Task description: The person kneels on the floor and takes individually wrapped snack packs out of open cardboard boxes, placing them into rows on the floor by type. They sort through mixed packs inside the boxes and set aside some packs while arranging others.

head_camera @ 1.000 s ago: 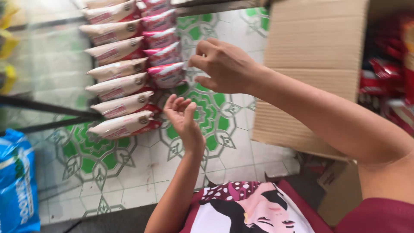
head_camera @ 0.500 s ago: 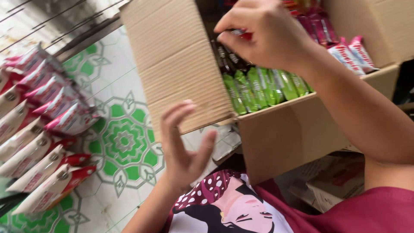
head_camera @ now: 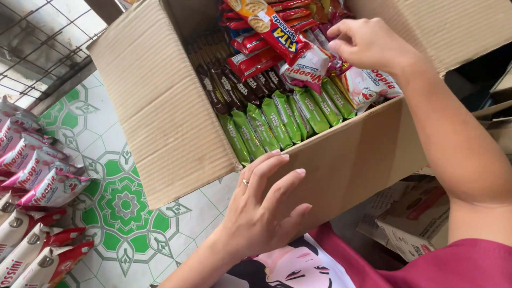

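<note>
Count, head view: one open cardboard box, two hands.
Green snack packs in front row: about 9. Pink-and-white pouches hanging at left: 4 visible; red-and-white ones below: about 4.

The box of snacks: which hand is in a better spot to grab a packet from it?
Probably the right hand. It is already inside the open box, fingers bent over the pink and white packets. The left hand lies flat against the box's outer front wall, below the rim, away from the packets.

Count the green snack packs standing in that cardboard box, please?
8 green packs show, in one row along the cardboard box near wall, from its corner toward the right hand; more may hide beneath.
</note>
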